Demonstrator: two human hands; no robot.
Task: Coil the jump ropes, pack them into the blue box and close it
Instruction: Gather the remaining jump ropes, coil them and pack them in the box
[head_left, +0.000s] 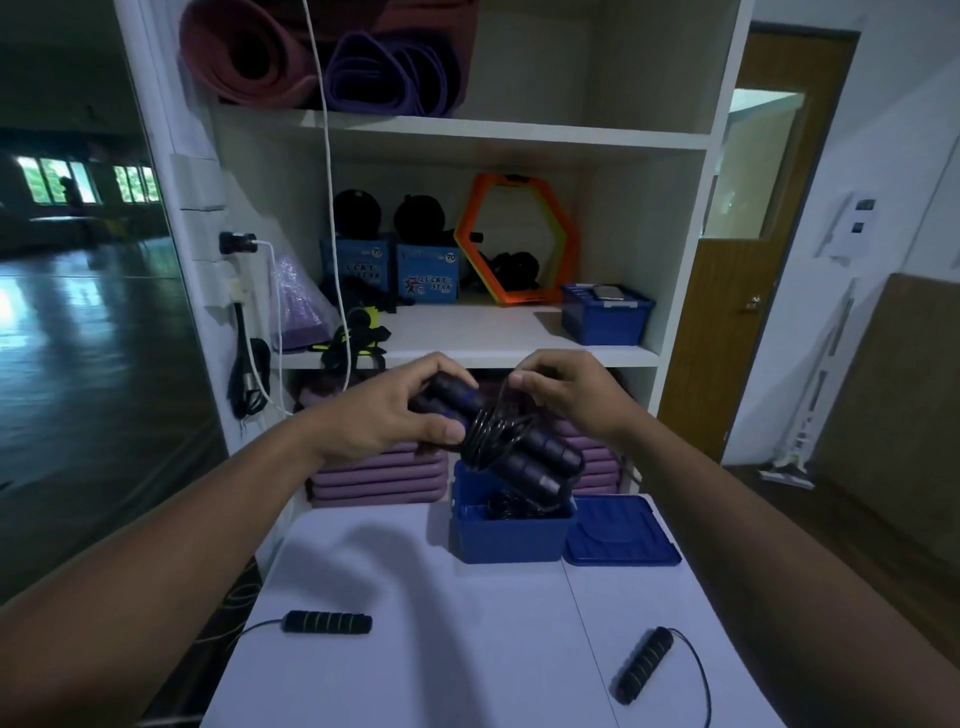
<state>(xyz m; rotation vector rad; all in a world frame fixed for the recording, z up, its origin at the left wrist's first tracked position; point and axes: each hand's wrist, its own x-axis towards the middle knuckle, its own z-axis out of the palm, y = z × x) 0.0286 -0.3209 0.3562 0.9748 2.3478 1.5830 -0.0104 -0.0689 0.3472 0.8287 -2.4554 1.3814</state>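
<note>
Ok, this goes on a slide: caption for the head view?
Both hands wind a jump rope above the open blue box; another rope waits.

1. Box (506, 538): solid blue; lid (621, 532) the same blue.
2. Held rope (498, 431): black cord, black handles with blue bands.
3. Handles on the bench (415, 649): black foam with yellow-green rings (327, 621) (643, 665); cord dark blue.
4. Bench: pale, plain.

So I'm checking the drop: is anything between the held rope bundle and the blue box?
Nothing visible. The rope bundle, held by both hands, hangs right above the open blue box; its lid lies beside it.
</note>
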